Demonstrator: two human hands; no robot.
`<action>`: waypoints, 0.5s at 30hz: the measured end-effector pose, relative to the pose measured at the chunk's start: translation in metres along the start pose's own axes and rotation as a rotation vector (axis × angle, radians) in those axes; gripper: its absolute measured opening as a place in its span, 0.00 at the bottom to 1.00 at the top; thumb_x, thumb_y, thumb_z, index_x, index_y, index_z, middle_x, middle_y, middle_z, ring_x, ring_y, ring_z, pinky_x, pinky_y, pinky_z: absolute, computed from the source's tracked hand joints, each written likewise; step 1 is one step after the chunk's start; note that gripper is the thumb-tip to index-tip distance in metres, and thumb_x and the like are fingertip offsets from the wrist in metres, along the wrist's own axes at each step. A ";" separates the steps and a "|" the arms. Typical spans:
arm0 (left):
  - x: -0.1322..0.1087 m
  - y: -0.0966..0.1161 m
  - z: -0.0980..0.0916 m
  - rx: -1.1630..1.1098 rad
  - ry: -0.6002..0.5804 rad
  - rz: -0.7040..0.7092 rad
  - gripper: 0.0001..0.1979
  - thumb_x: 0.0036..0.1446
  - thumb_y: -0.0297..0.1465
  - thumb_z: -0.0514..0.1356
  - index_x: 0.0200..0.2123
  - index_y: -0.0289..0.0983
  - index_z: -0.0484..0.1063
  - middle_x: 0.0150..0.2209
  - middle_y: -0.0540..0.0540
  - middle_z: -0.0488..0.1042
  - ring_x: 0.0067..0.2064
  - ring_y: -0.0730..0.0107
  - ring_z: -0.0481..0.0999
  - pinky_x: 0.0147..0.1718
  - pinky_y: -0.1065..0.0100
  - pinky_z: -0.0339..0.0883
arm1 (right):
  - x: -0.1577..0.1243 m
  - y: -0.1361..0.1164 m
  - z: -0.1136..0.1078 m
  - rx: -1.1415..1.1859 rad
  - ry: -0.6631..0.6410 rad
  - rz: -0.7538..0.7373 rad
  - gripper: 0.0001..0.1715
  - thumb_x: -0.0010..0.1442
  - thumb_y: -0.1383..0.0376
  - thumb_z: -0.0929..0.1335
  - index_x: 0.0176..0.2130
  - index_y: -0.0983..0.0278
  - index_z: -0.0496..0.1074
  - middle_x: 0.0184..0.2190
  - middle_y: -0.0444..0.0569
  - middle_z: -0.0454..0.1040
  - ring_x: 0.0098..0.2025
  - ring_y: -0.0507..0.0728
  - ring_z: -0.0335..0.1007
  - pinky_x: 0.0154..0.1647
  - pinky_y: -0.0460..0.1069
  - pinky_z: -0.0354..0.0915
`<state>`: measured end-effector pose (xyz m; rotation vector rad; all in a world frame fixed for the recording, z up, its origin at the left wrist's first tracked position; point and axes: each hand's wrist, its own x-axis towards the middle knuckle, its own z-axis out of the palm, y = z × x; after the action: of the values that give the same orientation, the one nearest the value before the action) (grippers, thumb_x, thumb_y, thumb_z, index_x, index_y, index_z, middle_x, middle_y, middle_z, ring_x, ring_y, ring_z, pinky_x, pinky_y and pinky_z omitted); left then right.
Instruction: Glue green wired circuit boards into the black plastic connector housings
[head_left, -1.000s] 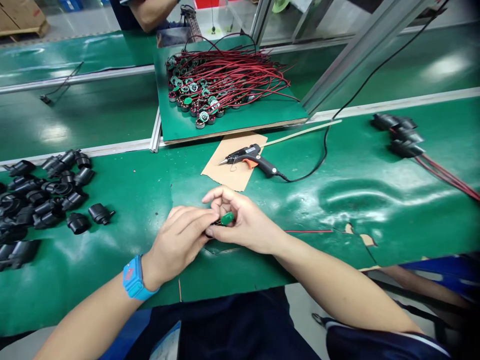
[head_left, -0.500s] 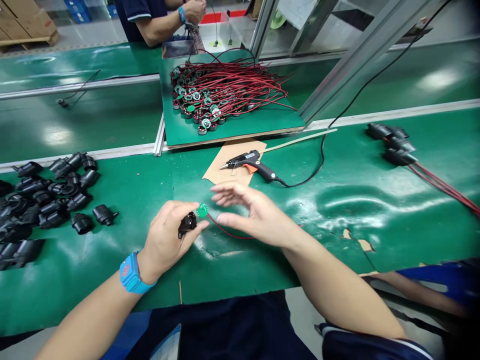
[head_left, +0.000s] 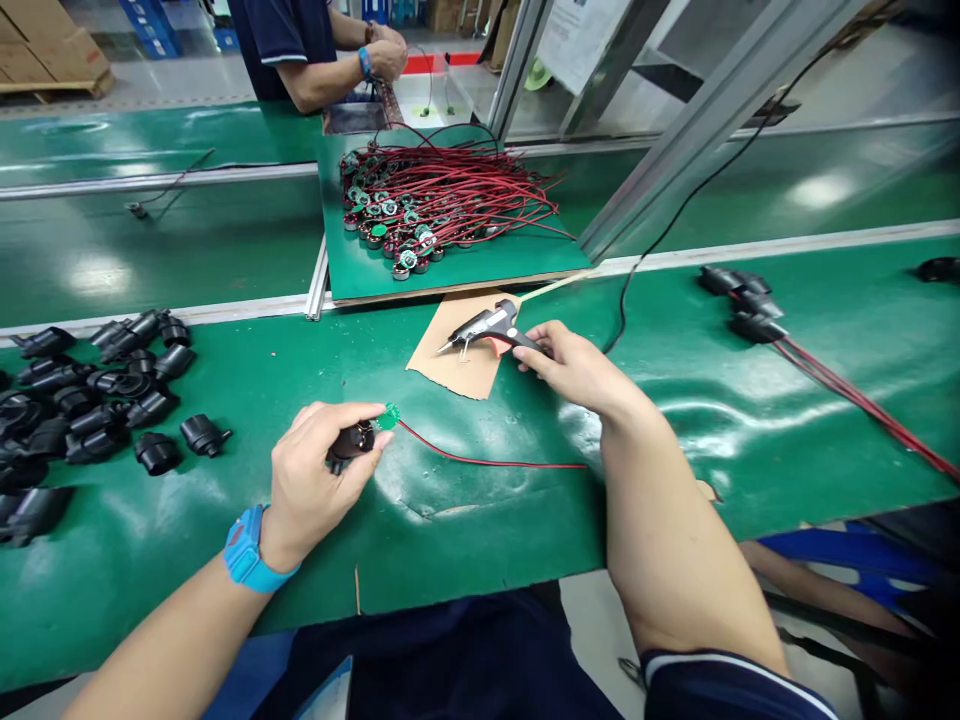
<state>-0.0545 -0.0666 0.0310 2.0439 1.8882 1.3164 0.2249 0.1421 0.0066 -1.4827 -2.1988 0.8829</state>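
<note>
My left hand [head_left: 311,470] is closed around a black plastic housing [head_left: 351,442], held between thumb and fingers above the table. At the fingertips, a small round green circuit board [head_left: 388,417] sits by the housing's open end. From the board a red wire [head_left: 487,462] trails right across the green mat. My right hand [head_left: 581,368] has its fingers round the handle of a black hot glue gun [head_left: 487,322] with an orange trigger. The gun's nozzle points left over a piece of brown cardboard [head_left: 461,372], and a pale glue stick [head_left: 559,282] protrudes from its back.
Many black housings [head_left: 97,390] lie at the left. On a raised green board [head_left: 465,275] stand several wired round parts [head_left: 409,215]. Housings with red wires [head_left: 750,300] lie right, near a black cord [head_left: 675,225] and metal post [head_left: 697,120]. Another person [head_left: 300,60] works beyond.
My right hand has moved from beside the circuit board to the glue gun and closed on its handle. My left hand, still holding the housing and board, has shifted slightly left.
</note>
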 end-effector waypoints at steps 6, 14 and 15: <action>0.001 0.000 -0.001 -0.064 -0.011 -0.148 0.09 0.61 0.34 0.66 0.45 0.40 0.77 0.40 0.47 0.83 0.38 0.65 0.82 0.40 0.65 0.74 | -0.017 -0.027 0.003 0.386 -0.035 -0.140 0.24 0.59 0.54 0.72 0.50 0.58 0.64 0.46 0.52 0.76 0.40 0.59 0.75 0.36 0.54 0.74; 0.002 -0.003 0.000 -0.074 0.008 -0.162 0.09 0.60 0.31 0.67 0.45 0.40 0.77 0.40 0.47 0.83 0.39 0.65 0.81 0.41 0.64 0.72 | -0.049 -0.064 0.012 0.445 -0.129 -0.237 0.15 0.63 0.54 0.71 0.45 0.59 0.74 0.40 0.50 0.78 0.42 0.61 0.75 0.45 0.56 0.73; 0.002 -0.004 0.000 -0.067 0.013 -0.163 0.10 0.60 0.31 0.67 0.45 0.40 0.77 0.40 0.47 0.83 0.39 0.65 0.81 0.40 0.64 0.71 | -0.052 -0.067 0.011 0.432 -0.148 -0.262 0.15 0.64 0.52 0.70 0.44 0.60 0.74 0.39 0.49 0.77 0.39 0.60 0.75 0.42 0.54 0.73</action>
<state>-0.0577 -0.0637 0.0300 1.8120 1.9407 1.3357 0.1917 0.0737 0.0457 -0.9330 -2.0621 1.3040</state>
